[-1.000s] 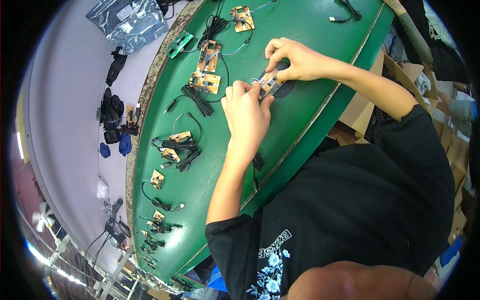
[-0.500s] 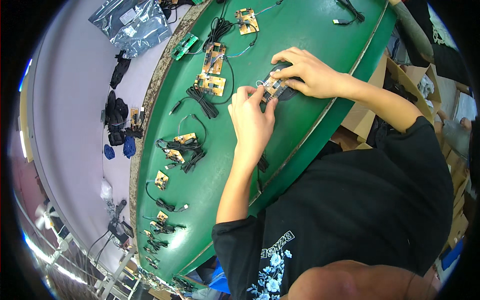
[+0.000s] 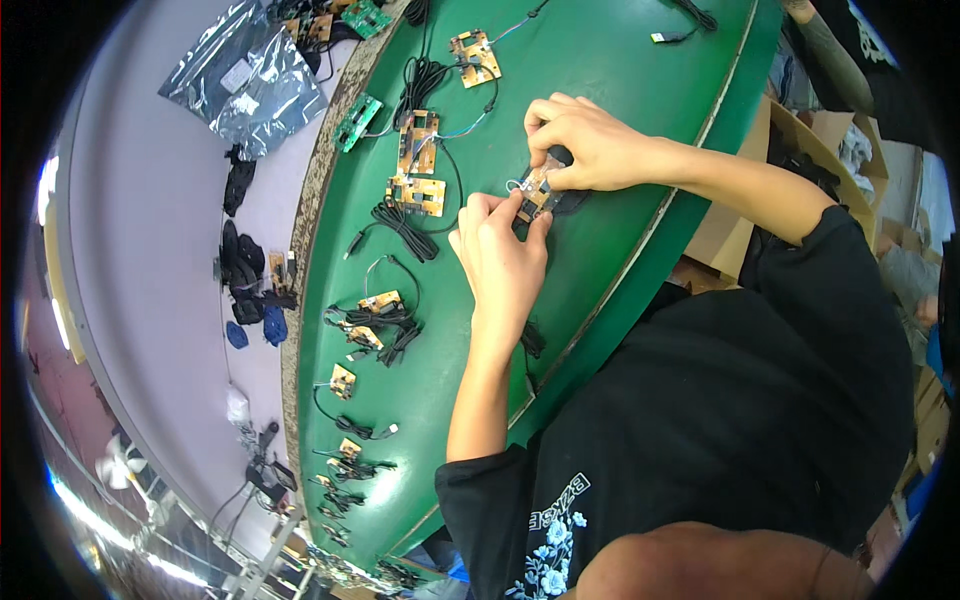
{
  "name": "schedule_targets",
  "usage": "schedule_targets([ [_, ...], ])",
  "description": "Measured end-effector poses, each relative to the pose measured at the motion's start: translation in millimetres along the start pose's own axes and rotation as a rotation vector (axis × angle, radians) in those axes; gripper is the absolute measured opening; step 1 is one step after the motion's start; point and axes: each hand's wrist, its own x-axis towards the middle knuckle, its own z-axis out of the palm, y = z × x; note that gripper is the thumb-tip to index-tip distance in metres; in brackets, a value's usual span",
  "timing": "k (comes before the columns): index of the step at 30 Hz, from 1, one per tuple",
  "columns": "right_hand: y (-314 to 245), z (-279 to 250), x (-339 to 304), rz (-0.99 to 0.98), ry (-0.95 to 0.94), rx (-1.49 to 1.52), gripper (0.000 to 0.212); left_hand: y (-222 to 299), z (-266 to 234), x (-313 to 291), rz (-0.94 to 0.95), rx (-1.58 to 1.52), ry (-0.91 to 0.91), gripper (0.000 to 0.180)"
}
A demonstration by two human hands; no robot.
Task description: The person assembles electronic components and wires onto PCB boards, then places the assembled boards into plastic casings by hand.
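- Both hands, left hand (image 3: 500,255) and right hand (image 3: 580,145), pinch one small circuit board (image 3: 535,190) with fingers pressed on it.
- At 9 o'clock many boards with cables (image 3: 385,325) wait on the green table (image 3: 620,60); work seems far from finished.

Tan circuit boards (image 3: 417,195) on green belt: roughly ten, far ones blurred. Silver bags (image 3: 245,75): two.

Left hand (image 3: 500,255) fingers pinched, right hand (image 3: 590,145) curled opposite (fingertips nearly meeting), forearms bare
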Motion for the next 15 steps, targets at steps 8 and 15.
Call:
schedule_targets([
  [8, 29, 17, 3, -0.229, 0.161, -0.002, 0.021, -8, 10, 3, 0.121, -0.083, 0.03, 0.034],
  [15, 24, 21, -55, -0.209, 0.356, 0.189, 0.056, -21, 31, -12, 0.2, -0.041, 0.127, 0.039],
])
